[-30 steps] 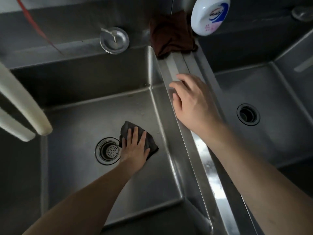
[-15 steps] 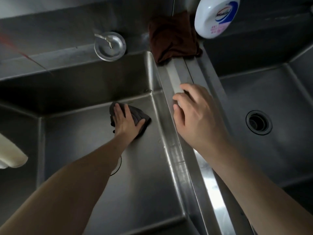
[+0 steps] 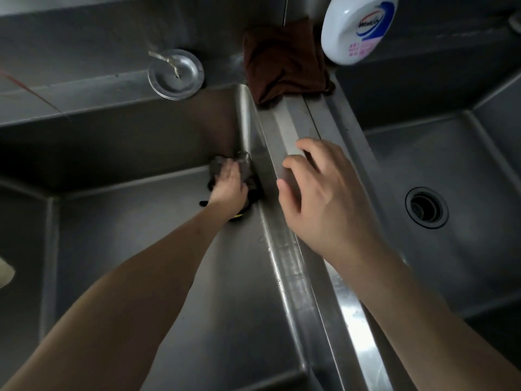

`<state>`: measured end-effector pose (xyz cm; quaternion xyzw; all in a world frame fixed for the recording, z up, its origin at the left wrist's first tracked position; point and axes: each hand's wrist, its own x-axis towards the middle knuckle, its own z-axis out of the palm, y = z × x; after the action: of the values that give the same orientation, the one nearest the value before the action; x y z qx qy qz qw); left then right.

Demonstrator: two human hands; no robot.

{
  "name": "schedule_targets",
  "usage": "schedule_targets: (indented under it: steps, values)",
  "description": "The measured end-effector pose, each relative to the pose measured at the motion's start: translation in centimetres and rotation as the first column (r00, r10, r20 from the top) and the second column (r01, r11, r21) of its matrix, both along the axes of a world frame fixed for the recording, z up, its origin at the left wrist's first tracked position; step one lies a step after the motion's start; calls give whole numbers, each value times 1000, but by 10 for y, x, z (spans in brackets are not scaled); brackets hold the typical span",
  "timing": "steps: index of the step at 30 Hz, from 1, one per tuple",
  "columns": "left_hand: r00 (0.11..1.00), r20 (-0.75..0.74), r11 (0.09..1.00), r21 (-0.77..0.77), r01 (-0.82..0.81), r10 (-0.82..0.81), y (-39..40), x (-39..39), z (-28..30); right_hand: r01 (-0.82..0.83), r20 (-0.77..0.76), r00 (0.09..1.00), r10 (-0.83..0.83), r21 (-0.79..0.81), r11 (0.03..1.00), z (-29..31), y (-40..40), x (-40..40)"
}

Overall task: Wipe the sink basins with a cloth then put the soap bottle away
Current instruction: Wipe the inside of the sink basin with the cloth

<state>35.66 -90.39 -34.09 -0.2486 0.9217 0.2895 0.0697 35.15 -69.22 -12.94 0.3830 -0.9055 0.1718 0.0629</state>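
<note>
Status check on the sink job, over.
Left hand presses grey cloth into left basin's far right corner. Right hand rests on divider. Soap bottle untouched. Nothing obstructing.

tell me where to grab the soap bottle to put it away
Grip the white soap bottle around its rounded body, reaching with the right hand from the near side. It stands on the back ledge beside the brown cloth; its top is out of frame.

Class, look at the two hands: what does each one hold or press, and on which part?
The left hand presses flat on top of the grey cloth. The right hand holds nothing, resting on the divider.
</note>
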Motion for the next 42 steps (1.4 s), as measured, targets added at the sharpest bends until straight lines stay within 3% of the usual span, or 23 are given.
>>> schedule_targets:
  steps: [8, 13, 17, 21, 27, 33, 36, 38, 42]
  values:
    - [951, -31, 951, 23, 308, -308, -14, 17, 0, -13, -37, 999, 11, -58, 998, -4, 1, -1]
    - [883, -144, 893, -6, 450, -446, -12, 63, -17, -22, -58, 998, 18, -83, 996, -7, 1, -3]
    - [934, -193, 953, -110, 283, -300, -9, 57, -28, -30, -73, 997, 23, -95, 995, -7, 1, -5]
    - [992, -95, 996, -53, 76, -81, -5, 16, -20, -28, -79, 997, 21, -86, 996, -8, 1, -4]
    - [987, -44, 983, -111, 146, -152, 7, 11, -18, -22, -107, 994, 14, -70, 997, -6, 0, -3]
    - [973, -57, 971, -107, 215, -222, 51, 61, -17, -32, -120, 993, 22, -84, 996, -7, 0, -3]
    - [967, -11, 967, -34, 254, -255, 79, 98, -13, -35, -128, 992, 22, -103, 994, -7, 1, -4]
    - [942, -7, 942, -7, 335, -335, 104, 142, -13, -36, -122, 992, 24, -100, 994, -6, 1, -3]
    - [786, 89, 779, -103, 618, -612, 143, 221, -9, -31, -112, 993, 24, -58, 998, -6, 1, -3]
